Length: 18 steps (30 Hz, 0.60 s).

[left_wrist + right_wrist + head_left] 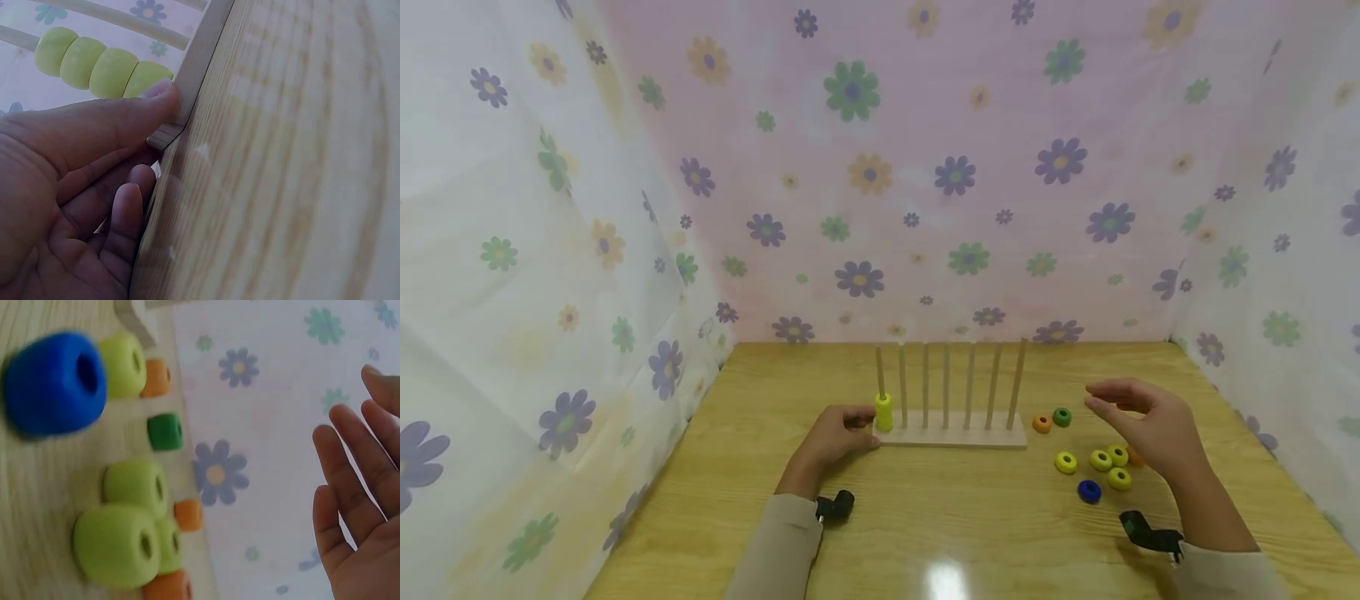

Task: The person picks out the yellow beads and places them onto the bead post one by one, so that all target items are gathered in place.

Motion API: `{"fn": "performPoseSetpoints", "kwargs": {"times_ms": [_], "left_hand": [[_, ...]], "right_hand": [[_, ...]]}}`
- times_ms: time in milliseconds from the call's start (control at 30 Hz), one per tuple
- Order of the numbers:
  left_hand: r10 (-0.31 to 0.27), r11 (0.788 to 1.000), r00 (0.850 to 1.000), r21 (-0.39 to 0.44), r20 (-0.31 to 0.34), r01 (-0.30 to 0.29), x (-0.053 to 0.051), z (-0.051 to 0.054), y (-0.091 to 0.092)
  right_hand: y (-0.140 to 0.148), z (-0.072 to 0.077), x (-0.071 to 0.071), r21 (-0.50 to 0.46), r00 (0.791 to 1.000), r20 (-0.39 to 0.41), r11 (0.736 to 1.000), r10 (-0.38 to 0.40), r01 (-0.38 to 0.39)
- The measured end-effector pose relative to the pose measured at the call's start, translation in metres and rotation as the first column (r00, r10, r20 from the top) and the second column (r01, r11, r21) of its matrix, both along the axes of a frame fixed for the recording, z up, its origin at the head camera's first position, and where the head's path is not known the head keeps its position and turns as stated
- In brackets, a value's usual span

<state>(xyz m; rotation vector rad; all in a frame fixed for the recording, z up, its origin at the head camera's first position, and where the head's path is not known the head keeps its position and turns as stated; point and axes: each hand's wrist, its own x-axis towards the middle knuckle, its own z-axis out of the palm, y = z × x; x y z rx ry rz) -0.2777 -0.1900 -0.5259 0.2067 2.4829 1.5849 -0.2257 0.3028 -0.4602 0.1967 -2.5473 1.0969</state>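
A wooden peg stand (951,437) with several upright rods stands on the table. On its leftmost rod sits a stack of yellow beads (883,412); the left wrist view shows several yellow beads (112,72) pressed together. My left hand (833,437) grips the left end of the base, the thumb against it beside the lowest bead. My right hand (1157,429) hovers over the right side, its fingers (350,456) spread and holding nothing. Below and left of it lie loose beads: yellow beads (1101,460), a blue bead (1089,492), a green bead (1062,417) and an orange bead (1042,423).
The wood-grain table (925,517) runs back to a flower-patterned cloth wall (910,208). More patterned cloth hangs at the left and right sides. Another orange bead (1135,456) is partly hidden by the right hand.
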Motion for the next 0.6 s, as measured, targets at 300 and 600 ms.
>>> {"fn": "performPoseSetpoints", "kwargs": {"times_ms": [300, 600], "left_hand": [[0.006, 1.000, 1.000, -0.025, -0.018, -0.006, -0.003, 0.001, 0.000], [0.004, 0.999, 1.000, -0.048, -0.010, -0.004, -0.002, -0.001, 0.000]], "right_hand": [[0.037, -0.029, -0.007, -0.102, 0.992, 0.120, 0.994, 0.045, -0.033], [0.057, -0.056, -0.006, -0.175, 0.956, 0.229, 0.974, 0.183, -0.144]]}}
